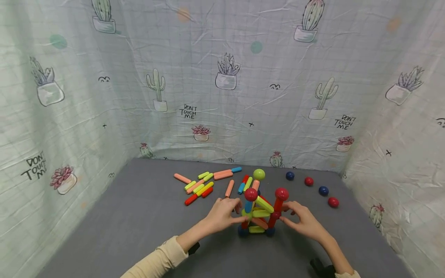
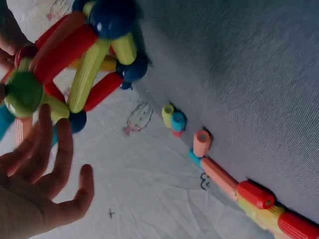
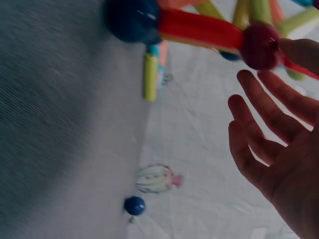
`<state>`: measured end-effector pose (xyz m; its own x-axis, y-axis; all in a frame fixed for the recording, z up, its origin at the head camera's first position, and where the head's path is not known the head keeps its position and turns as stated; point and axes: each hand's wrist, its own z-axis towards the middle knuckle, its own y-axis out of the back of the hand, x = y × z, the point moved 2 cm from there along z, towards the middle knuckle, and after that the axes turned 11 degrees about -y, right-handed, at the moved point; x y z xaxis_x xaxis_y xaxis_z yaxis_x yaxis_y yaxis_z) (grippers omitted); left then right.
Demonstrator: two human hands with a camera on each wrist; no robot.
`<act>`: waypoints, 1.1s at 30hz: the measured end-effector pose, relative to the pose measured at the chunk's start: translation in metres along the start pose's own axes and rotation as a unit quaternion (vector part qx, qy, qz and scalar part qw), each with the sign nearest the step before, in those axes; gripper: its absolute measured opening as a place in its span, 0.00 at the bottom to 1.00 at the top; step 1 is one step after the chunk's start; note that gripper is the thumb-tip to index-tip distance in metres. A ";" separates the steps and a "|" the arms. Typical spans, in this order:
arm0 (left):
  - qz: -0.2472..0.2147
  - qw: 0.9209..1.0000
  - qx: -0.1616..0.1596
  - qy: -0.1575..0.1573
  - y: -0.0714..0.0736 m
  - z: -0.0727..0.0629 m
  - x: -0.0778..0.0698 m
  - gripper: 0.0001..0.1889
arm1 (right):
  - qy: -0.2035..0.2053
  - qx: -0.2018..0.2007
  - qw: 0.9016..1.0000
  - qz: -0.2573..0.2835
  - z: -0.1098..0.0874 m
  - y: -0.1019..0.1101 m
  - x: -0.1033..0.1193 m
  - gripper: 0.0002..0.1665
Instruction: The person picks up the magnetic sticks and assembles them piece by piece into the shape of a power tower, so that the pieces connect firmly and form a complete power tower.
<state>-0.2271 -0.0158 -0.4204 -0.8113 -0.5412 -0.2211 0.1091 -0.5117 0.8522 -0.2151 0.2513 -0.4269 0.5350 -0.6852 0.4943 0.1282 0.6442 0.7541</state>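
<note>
A structure of magnetic rods and balls (image 1: 261, 213) stands on the grey table in front of me, with blue balls at its base and red balls on its upper ends. My left hand (image 1: 222, 214) pinches its green ball (image 2: 24, 93) from the left side, thumb and fingertips at the ball, the other fingers spread. On the opposite side my right hand (image 1: 305, 221) has its thumb and fingertips at a dark red ball (image 3: 260, 46), the remaining fingers loosely bent. A red rod (image 3: 199, 31) joins that ball to a blue ball (image 3: 133, 20) at the base.
Loose magnetic rods (image 1: 199, 186) in several colours lie beyond my left hand. Behind the structure are more rods (image 1: 247, 183) and a light green ball (image 1: 259, 174). Loose blue and red balls (image 1: 323, 190) sit at the back right. A cactus-print curtain (image 1: 222, 108) surrounds the table.
</note>
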 end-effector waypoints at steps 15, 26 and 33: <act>-0.003 1.000 -0.006 0.008 -0.004 0.019 0.039 0.13 | 0.032 -0.001 0.999 0.001 -0.016 -0.016 0.024 0.24; -0.076 0.997 0.029 0.018 -0.016 0.042 0.097 0.14 | 0.001 0.037 0.995 -0.088 -0.001 -0.048 0.060 0.31; 0.078 0.992 0.069 0.071 -0.042 0.039 0.112 0.11 | 0.018 -0.163 0.985 -0.051 0.008 0.003 0.035 0.22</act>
<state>-0.3447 -0.0285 -0.4623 -0.7002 -0.7004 -0.1385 0.1393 -0.3243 0.9356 -0.2031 0.2269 -0.4039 0.5344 -0.7433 0.4024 0.4414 0.6515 0.6170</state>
